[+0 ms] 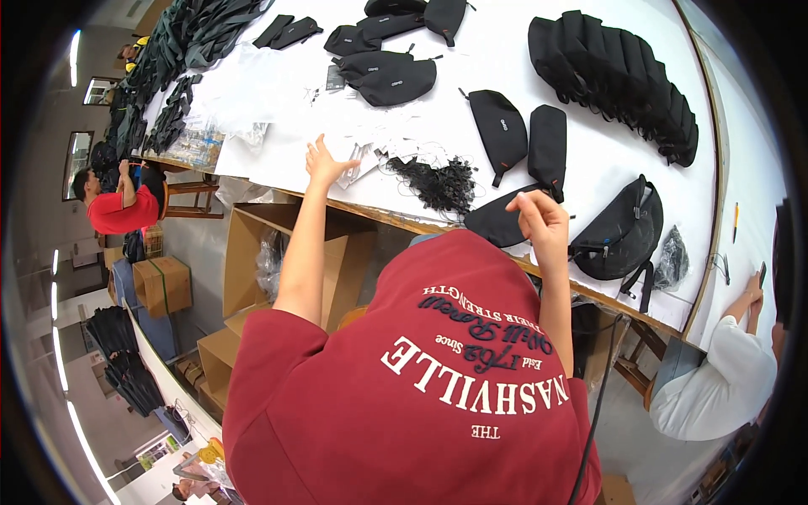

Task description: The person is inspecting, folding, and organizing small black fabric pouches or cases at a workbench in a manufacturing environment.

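Head view: your left hand (322, 165) reaches out flat, fingers spread and holding nothing, over the loose white paper tags (364, 156) at the near edge of the white table (606, 151). Your right hand (539, 220) is curled shut, pinching something too small to identify above a black fabric pouch (497, 223) that lies just beneath it. A tangled heap of black cords (439, 180) sits between your hands, within easy reach. Soft, zippered finished pouches (614, 71) stand stacked in a row farther off.
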`<state>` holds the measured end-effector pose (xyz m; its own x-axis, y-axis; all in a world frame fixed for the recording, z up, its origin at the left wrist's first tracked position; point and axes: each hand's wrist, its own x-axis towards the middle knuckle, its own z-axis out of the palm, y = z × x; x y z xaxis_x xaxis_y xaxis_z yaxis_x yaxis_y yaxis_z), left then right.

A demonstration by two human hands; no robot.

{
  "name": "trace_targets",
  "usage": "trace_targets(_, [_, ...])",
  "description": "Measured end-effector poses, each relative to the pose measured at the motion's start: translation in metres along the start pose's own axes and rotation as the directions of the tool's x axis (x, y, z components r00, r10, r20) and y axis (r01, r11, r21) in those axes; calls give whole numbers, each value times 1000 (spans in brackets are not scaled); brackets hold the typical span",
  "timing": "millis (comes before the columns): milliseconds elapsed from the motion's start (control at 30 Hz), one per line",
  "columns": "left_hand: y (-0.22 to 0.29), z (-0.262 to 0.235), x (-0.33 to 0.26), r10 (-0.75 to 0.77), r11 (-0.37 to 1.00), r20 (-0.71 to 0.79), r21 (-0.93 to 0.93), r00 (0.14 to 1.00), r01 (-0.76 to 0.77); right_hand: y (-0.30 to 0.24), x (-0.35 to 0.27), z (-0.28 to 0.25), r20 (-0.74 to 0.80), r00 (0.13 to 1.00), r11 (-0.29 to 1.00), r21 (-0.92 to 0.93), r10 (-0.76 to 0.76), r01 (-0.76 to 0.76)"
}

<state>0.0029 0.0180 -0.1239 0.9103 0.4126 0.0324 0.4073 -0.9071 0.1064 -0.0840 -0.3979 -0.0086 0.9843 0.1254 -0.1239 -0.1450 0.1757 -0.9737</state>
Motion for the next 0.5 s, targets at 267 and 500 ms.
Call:
trace_targets(267, [-1, -39, -2, 42, 950, 22, -311, 999, -33, 3, -7, 8, 40, 998, 994, -100, 46, -42])
trace_targets(500, [127, -154, -100, 414, 494, -50, -826, 909, -271, -26, -11, 22, 52, 984, 901, -397, -169, 175])
